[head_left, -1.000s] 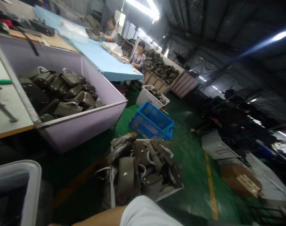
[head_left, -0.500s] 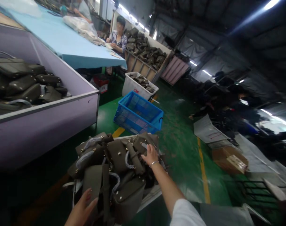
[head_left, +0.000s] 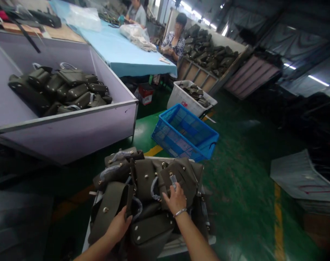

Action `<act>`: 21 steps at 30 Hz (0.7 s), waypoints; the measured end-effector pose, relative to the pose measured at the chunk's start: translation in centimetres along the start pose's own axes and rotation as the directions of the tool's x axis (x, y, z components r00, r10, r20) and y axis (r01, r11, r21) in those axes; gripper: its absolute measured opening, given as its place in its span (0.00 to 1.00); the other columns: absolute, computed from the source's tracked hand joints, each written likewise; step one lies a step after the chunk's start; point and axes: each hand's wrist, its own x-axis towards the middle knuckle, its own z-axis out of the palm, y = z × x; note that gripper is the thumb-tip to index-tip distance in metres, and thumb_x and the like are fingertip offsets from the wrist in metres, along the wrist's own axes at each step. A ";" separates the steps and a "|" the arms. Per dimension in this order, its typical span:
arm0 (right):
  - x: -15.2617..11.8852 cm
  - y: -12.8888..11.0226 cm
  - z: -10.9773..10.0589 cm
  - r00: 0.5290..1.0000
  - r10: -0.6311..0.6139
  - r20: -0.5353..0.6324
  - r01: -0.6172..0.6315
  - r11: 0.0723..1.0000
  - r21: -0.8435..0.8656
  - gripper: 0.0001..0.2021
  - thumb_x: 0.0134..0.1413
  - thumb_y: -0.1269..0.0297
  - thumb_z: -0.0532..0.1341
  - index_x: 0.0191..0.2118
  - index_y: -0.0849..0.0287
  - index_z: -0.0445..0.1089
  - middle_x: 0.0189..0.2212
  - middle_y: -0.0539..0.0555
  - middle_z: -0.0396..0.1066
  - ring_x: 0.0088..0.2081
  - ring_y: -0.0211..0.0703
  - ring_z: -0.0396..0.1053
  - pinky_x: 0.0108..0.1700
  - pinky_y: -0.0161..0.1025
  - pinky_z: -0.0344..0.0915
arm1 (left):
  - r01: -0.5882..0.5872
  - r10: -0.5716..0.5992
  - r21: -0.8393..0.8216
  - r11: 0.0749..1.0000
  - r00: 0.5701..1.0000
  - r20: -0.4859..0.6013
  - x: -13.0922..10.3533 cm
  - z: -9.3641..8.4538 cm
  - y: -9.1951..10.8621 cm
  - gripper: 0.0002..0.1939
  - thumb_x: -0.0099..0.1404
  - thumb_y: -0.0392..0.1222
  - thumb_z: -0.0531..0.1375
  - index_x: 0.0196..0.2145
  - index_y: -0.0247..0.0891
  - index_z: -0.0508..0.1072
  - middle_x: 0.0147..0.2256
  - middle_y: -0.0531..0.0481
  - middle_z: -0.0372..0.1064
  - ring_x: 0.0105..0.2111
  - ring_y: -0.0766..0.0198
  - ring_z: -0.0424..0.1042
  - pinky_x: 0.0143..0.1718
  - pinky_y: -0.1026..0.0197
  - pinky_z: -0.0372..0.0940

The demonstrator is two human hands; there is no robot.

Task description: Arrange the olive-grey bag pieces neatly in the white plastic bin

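Both our hands have come down onto the bag pile at six o'clock, left hand now curled around a flap's edge, right hand pinching a tagged bag, blue crate beyond at twelve.

One head-worn camera looks forward and down, close over a pile of bags. Farther off it faces a blue crate and green floor.
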 end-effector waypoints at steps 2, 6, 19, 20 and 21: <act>0.0 -1.1 -0.2 0.999 0.035 0.024 -0.034 0.999 -0.033 0.23 0.47 0.49 0.59 0.45 0.60 0.66 0.53 0.63 0.55 0.45 0.53 0.60 0.39 0.45 0.63 | 0.023 -0.024 0.021 1.000 0.998 0.052 0.4 0.4 -0.6 0.20 0.60 0.42 0.54 0.49 0.31 0.63 0.47 0.41 0.67 0.47 0.57 0.66 0.48 0.62 0.57; -1.7 -1.5 -0.1 1.000 0.026 -0.008 -0.027 0.999 -0.028 0.19 0.48 0.57 0.60 0.46 0.59 0.65 0.55 0.62 0.53 0.45 0.51 0.61 0.41 0.45 0.62 | 0.068 -0.071 0.030 0.997 0.994 0.083 -0.1 1.4 -1.5 0.21 0.60 0.43 0.54 0.49 0.31 0.63 0.44 0.41 0.69 0.45 0.58 0.68 0.46 0.63 0.59; -5.4 -3.8 5.1 0.991 0.124 0.044 -0.131 0.957 0.260 0.18 0.52 0.56 0.56 0.45 0.63 0.67 0.54 0.64 0.53 0.50 0.52 0.60 0.47 0.45 0.61 | -0.291 0.240 0.235 0.927 0.945 0.224 -5.3 2.3 -2.0 0.47 0.48 0.40 0.64 0.61 0.52 0.45 0.63 0.45 0.29 0.58 0.51 0.51 0.55 0.56 0.53; -4.8 -4.2 5.6 0.991 0.125 0.055 -0.136 0.952 0.274 0.17 0.53 0.57 0.55 0.43 0.64 0.67 0.54 0.64 0.54 0.50 0.51 0.61 0.47 0.43 0.61 | -0.290 0.226 0.292 0.912 0.946 0.234 -5.2 2.6 -1.8 0.47 0.47 0.39 0.65 0.60 0.54 0.46 0.63 0.44 0.27 0.58 0.49 0.52 0.54 0.55 0.54; -4.3 -4.4 6.0 0.990 0.127 0.066 -0.141 0.950 0.280 0.16 0.54 0.57 0.54 0.42 0.64 0.68 0.53 0.64 0.55 0.49 0.49 0.62 0.47 0.42 0.61 | -0.285 0.207 0.342 0.896 0.947 0.247 -5.0 2.7 -1.5 0.47 0.47 0.39 0.66 0.60 0.56 0.48 0.63 0.43 0.27 0.57 0.47 0.53 0.53 0.53 0.55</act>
